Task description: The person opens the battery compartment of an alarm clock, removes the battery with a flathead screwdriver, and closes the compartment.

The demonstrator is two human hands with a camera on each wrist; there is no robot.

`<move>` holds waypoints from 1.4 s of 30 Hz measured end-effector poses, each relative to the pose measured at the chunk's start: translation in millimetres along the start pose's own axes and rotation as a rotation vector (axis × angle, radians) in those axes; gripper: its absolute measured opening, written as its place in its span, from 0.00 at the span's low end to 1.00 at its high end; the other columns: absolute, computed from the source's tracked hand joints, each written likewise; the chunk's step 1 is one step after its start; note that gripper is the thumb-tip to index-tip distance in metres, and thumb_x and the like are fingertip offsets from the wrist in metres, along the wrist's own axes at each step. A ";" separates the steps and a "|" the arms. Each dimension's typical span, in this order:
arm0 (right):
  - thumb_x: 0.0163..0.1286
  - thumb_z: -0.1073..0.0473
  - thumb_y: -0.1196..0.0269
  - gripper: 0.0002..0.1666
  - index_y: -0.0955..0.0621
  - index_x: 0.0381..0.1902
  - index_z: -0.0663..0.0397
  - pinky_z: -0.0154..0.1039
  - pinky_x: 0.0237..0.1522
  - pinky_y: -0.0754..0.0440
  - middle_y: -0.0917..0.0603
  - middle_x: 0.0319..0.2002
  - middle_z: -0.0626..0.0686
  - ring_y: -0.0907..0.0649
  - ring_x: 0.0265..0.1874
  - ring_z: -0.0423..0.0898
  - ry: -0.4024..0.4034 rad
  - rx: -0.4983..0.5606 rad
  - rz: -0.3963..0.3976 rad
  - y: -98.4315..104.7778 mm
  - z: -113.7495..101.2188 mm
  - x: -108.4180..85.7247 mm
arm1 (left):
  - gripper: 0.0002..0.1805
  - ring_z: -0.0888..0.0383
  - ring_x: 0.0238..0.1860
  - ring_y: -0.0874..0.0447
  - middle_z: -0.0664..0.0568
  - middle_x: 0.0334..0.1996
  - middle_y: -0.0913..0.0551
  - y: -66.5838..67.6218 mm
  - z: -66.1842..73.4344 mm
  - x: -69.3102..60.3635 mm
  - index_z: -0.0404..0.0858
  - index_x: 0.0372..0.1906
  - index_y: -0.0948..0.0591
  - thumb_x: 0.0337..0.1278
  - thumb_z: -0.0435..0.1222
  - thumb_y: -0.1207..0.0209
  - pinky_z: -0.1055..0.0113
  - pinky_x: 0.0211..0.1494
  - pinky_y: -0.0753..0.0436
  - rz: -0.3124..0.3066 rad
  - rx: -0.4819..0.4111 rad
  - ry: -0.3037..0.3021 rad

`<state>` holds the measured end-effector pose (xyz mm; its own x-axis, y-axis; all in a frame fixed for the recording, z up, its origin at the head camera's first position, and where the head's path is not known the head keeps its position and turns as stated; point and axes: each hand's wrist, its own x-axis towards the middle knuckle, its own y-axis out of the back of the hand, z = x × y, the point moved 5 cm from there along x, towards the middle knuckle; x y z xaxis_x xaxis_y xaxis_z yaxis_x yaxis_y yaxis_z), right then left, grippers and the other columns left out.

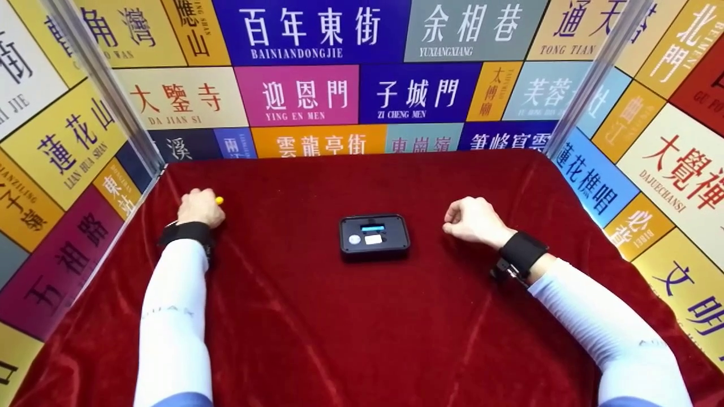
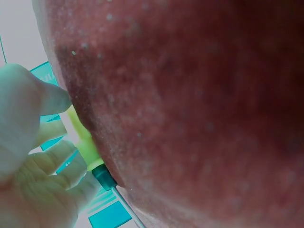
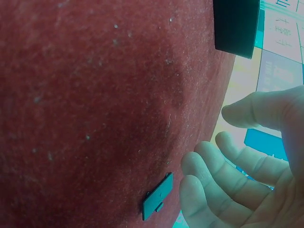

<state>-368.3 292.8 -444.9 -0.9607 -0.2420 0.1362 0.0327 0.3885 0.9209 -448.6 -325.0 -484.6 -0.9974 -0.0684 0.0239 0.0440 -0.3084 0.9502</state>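
My left hand point(image 1: 201, 207) is low over the cloth at the left and holds a screwdriver point(image 2: 85, 145) with a yellow handle, dark collar and thin metal shaft. Thumb and fingers lie on either side of the handle; in the head view only its yellow end shows. At the right, my right hand point(image 1: 474, 220) hovers with loosely bent fingers and nothing in them. A small dark rectangular cover point(image 3: 158, 197) lies on the cloth beside its fingers, hidden in the head view. Between the hands sits a black box-shaped device point(image 1: 390, 249) with an open recess showing a blue strip.
Dark red velvet cloth point(image 1: 339, 316) covers the table. Panels with colourful street-name signs point(image 1: 297, 94) stand along the back and both sides. Clear corner posts point(image 1: 588, 73) rise at the back corners. Each wrist wears a black strap point(image 1: 523, 251).
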 end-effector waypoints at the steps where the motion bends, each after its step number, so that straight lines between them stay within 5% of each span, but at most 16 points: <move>1: 0.61 0.55 0.26 0.07 0.07 0.34 0.53 0.49 0.42 0.15 0.06 0.32 0.54 0.09 0.36 0.55 0.002 0.000 -0.001 -0.3 -0.2 -0.2 | 0.22 0.16 0.65 0.25 0.19 0.61 0.23 -0.3 -0.4 0.0 0.22 0.55 0.19 0.59 0.31 0.45 0.23 0.68 0.21 -0.003 0.006 -0.005; 11: 0.62 0.55 0.26 0.07 0.07 0.34 0.52 0.50 0.42 0.15 0.06 0.31 0.54 0.09 0.36 0.54 -0.001 0.000 -0.009 -1.5 -0.8 0.8 | 0.15 0.21 0.55 0.16 0.21 0.49 0.15 0.4 0.3 0.4 0.24 0.44 0.16 0.54 0.30 0.41 0.31 0.63 0.17 0.066 0.073 -0.131; 29: 0.62 0.56 0.27 0.08 0.07 0.36 0.53 0.53 0.45 0.12 0.05 0.32 0.54 0.08 0.36 0.55 0.027 0.022 0.034 1.4 -8.4 2.6 | 0.25 0.15 0.59 0.18 0.18 0.59 0.21 3.5 -0.8 -6.4 0.21 0.62 0.25 0.61 0.30 0.43 0.24 0.64 0.18 0.074 -0.016 -0.045; 35: 0.62 0.57 0.28 0.08 0.08 0.37 0.54 0.49 0.44 0.15 0.05 0.32 0.55 0.08 0.36 0.54 0.036 0.056 0.065 2.9 -16.2 4.0 | 0.25 0.18 0.59 0.16 0.18 0.57 0.17 3.3 17.8 -5.6 0.22 0.62 0.25 0.61 0.29 0.43 0.26 0.66 0.18 0.081 -0.040 -0.087; 42: 0.64 0.57 0.28 0.10 0.08 0.40 0.55 0.52 0.47 0.15 0.05 0.35 0.57 0.08 0.38 0.56 0.034 0.097 0.088 1.0 -23.1 6.8 | 0.17 0.19 0.56 0.14 0.20 0.53 0.14 5.8 58.9 -7.3 0.24 0.59 0.25 0.73 0.30 0.47 0.28 0.63 0.17 0.142 -0.079 -0.172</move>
<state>-368.4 271.0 -434.6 -0.9454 -0.2326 0.2283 0.0875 0.4935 0.8653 -444.5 -270.4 -461.0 -0.9757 0.0446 0.2147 0.1821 -0.3806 0.9066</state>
